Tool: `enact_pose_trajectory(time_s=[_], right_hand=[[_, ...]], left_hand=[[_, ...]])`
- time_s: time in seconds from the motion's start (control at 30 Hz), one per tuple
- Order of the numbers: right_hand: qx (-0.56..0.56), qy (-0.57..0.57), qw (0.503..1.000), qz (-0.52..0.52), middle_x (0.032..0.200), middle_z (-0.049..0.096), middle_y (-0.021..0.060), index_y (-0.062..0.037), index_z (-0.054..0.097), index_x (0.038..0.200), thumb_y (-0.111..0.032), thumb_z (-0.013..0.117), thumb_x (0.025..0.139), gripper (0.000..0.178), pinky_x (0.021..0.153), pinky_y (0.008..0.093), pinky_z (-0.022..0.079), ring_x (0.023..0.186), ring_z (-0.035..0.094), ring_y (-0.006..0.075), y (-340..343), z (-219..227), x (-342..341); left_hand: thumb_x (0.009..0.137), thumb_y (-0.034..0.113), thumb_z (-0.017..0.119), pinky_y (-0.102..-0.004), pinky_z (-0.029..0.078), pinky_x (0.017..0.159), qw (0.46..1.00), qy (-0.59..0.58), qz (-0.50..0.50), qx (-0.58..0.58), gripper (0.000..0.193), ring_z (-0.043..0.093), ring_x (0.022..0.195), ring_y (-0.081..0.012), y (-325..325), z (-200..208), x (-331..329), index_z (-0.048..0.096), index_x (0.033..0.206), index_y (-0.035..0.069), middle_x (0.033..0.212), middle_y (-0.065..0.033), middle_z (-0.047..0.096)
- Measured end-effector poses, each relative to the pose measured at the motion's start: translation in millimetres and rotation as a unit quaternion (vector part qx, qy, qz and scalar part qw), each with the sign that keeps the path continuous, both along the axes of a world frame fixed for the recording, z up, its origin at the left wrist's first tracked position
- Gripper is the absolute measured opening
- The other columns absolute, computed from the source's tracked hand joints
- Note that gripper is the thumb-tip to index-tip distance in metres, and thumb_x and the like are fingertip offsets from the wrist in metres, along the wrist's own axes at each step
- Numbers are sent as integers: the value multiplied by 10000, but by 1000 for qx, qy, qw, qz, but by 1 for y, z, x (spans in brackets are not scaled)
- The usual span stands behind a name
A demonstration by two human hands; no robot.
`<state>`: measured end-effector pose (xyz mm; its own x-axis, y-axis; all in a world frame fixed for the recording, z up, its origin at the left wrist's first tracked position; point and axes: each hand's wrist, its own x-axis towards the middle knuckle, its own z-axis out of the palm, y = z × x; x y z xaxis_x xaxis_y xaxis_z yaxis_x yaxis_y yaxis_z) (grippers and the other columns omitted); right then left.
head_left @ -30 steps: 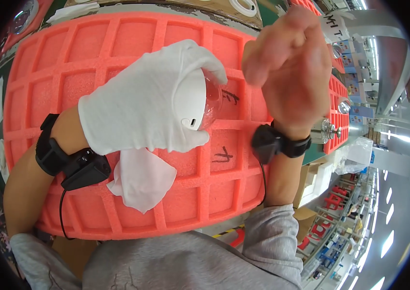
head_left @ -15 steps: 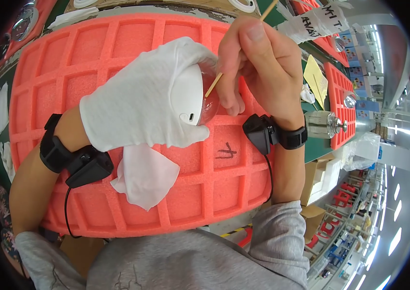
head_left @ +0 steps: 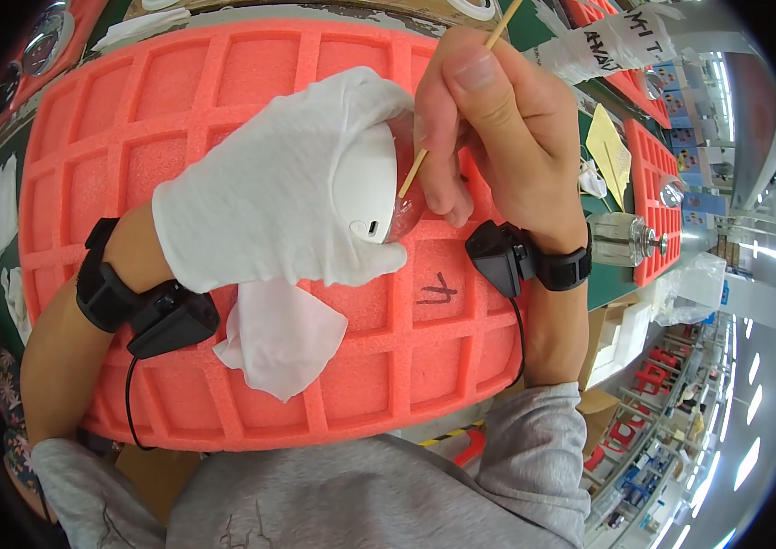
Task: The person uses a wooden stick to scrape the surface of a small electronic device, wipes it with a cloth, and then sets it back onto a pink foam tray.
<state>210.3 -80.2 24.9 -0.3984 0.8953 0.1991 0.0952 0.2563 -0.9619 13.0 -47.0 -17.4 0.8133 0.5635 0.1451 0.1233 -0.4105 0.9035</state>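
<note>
In a white cloth glove, my left hand [head_left: 260, 178] is wrapped round a rounded white device [head_left: 365, 188] with a clear dome [head_left: 409, 197] on its right side. A small dark slot and a round mark show near the device's lower edge. My bare right hand [head_left: 502, 137] pinches a thin wooden stick [head_left: 415, 171]. The stick's lower tip is at the seam between the white shell and the dome; whether it touches, I cannot tell. A folded white cloth [head_left: 283, 339] lies on the pink foam tray [head_left: 397, 366] beneath my hands.
Right of my right wrist stands a glass bottle with a metal top [head_left: 624, 240]. Behind it lie a yellow sheet [head_left: 607, 151] and another pink foam tray [head_left: 651, 174]. A tape-wrapped bar [head_left: 607, 44] crosses the far right. Black bands with cables sit on both wrists.
Both hands, the device and the stick sit slightly farther right in the picture, and the tray and bottle have shifted a little too. Both grips look the same.
</note>
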Motion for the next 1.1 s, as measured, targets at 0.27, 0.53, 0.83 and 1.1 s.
enact_pose_trajectory(time_s=[0.27, 0.53, 0.83, 1.1], right_hand=[[3, 8, 1000, 2, 543, 525, 51, -15, 505, 817, -265, 334, 1116, 426, 403, 221, 380, 387, 478, 100, 0, -1, 1], [-42, 73, 996, 21, 549, 518, 62, -6, 499, 841, -253, 316, 1116, 412, 405, 239, 398, 387, 504, 136, 4, -5, 8], [19, 41, 999, 25, 586, 584, 82, -13, 534, 868, -256, 345, 1113, 393, 414, 228, 403, 413, 526, 124, 7, -11, 0], [78, 33, 996, 13, 566, 514, 76, 3, 495, 848, -245, 317, 1114, 405, 424, 243, 410, 383, 502, 143, 7, -22, -1]], left_hand=[[695, 7, 776, -304, 562, 785, 1000, -3, -12, -22, 496, 675, 883, -186, 2, 0, 4, 550, 1134, 52, 979, -67, 674], [679, 12, 790, -281, 554, 724, 994, -67, 14, -89, 481, 648, 815, -156, -3, -1, 6, 561, 1099, 62, 949, -55, 653], [658, 59, 820, -328, 551, 821, 997, -41, 41, 57, 538, 651, 877, -202, 4, -9, 0, 552, 1126, 59, 957, -56, 652], [655, 71, 824, -345, 543, 871, 998, -16, 23, 51, 557, 657, 957, -230, 4, -11, 0, 550, 1140, 54, 1032, -78, 653]])
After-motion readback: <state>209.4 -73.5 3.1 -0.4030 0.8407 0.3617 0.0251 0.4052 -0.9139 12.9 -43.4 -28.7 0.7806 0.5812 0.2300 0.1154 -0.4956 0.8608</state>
